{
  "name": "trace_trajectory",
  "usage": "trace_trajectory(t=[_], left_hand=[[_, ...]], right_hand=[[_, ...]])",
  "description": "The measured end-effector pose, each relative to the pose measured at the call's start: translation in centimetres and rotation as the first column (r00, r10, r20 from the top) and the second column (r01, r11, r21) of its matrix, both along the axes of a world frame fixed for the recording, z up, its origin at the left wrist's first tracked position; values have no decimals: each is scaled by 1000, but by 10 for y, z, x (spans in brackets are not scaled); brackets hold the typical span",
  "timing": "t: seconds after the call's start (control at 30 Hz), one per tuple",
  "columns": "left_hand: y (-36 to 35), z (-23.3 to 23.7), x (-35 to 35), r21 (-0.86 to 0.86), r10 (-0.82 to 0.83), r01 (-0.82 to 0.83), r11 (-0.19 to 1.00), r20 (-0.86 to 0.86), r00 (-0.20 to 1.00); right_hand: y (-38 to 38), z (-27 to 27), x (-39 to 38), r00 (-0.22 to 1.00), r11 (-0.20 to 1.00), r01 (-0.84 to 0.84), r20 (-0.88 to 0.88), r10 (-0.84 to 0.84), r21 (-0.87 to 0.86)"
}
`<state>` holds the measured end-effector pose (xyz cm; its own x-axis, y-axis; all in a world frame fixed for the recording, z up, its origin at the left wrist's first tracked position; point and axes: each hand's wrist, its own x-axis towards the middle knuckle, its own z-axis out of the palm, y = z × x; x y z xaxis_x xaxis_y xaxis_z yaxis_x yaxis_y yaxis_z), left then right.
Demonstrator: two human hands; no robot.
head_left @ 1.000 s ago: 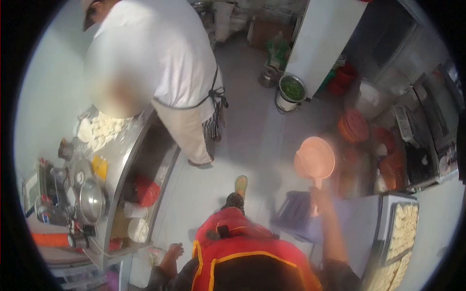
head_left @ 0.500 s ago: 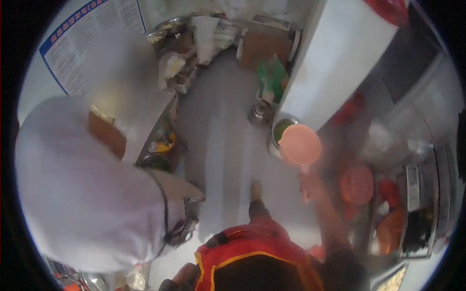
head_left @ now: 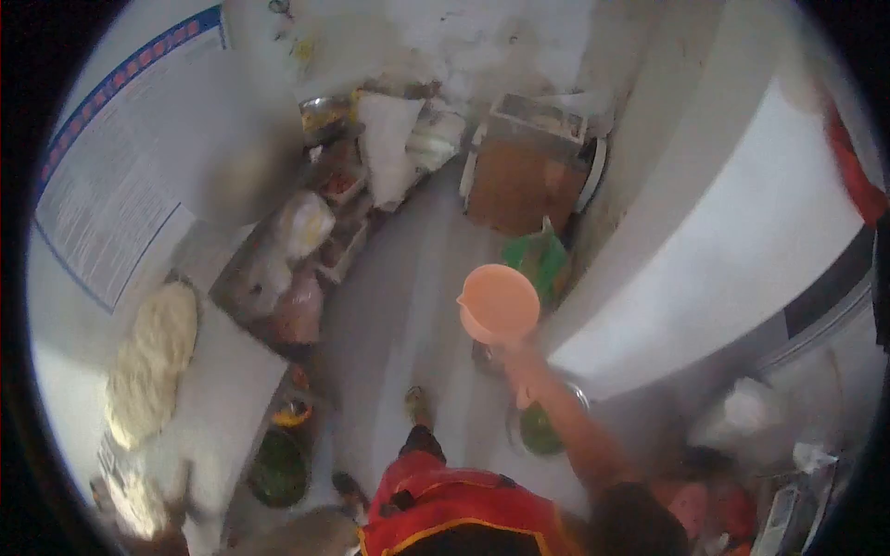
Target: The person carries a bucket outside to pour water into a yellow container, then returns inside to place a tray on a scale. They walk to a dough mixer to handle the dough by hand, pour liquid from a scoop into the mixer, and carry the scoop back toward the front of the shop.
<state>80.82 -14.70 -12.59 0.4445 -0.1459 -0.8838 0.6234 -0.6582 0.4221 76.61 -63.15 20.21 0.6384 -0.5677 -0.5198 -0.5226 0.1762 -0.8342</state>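
The right hand (head_left: 525,372) is closed around the handle of a pale orange plastic dipper (head_left: 501,304) with a round bowl and a small pouring lip on its left edge. The bowl lies just beyond the fingers, at the far end of the outstretched forearm, its round opening facing up toward the camera; whether it holds anything cannot be told. The left hand cannot be made out.

Partly under the right forearm, in view, is a round metal-rimmed pot (head_left: 582,397) with something green inside. Past the dipper, a green plastic bag (head_left: 540,264) is near a brown cardboard box (head_left: 525,190), beside the white pillar (head_left: 686,278).

Along the far left side, a shiny metal bowl (head_left: 320,104) holds yellowish food, near a white cloth-like sack (head_left: 384,148). A shallow tray (head_left: 345,197) nearby has reddish contents, too blurred to name. Below the edge of the pale worktable (head_left: 227,371) are a small yellow container (head_left: 293,413) and a wide dark round container (head_left: 278,500) with green contents. On the worktable lies a long mass of pale dough (head_left: 153,366); at the lower left, a co-worker's hands (head_left: 167,542) are near more pale dough, blurred.
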Motion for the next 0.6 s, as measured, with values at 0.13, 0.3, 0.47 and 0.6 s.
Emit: trace_trajectory(t=[0.13, 0.3, 0.47, 0.6], left_hand=[[-88, -27, 126, 15, -75, 75, 997, 15, 997], [-199, -17, 289, 4, -182, 183, 983, 91, 979], [-347, 31, 481, -75, -220, 264, 962, 365, 905], [-462, 54, 587, -143, -146, 233, 962, 454, 879]], right_hand=[[-84, -20, 106, 991, 984, 16, 129, -39, 178], [-226, -62, 216, 949, 984, -95, 283, 135, -150], [-330, -7, 307, 980, 986, 162, 122, -157, -32], [-450, -26, 359, 970, 960, 210, 165, -181, -183]])
